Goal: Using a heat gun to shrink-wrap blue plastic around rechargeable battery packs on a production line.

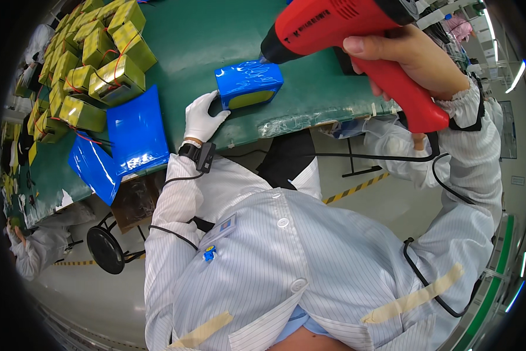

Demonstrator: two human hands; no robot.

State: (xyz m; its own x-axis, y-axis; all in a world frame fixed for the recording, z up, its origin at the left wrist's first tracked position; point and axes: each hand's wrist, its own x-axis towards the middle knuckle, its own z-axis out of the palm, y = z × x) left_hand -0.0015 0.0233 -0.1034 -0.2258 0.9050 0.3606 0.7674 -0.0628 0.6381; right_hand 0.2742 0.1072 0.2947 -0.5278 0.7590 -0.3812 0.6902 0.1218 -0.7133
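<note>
A battery pack (248, 81) in shiny blue shrink film lies on the green table; its yellow side shows through the near face. My left hand (203, 119), in a white glove, has its fingers and thumb at the pack's left end, closed about that end. My bare right hand (412, 58) is wrapped round the handle of a red heat gun (327, 26). The gun's black nozzle points down-left, with its tip close to the pack's top right edge. Wrinkles and glare mark the film on top.
Many yellow battery packs (117, 79) with red and black wires crowd the table's left. Flat blue film sleeves (137, 131) lie beside them near the front edge. A black cord (356, 155) runs below the table edge. A black round stool (106, 250) stands lower left; other people work nearby.
</note>
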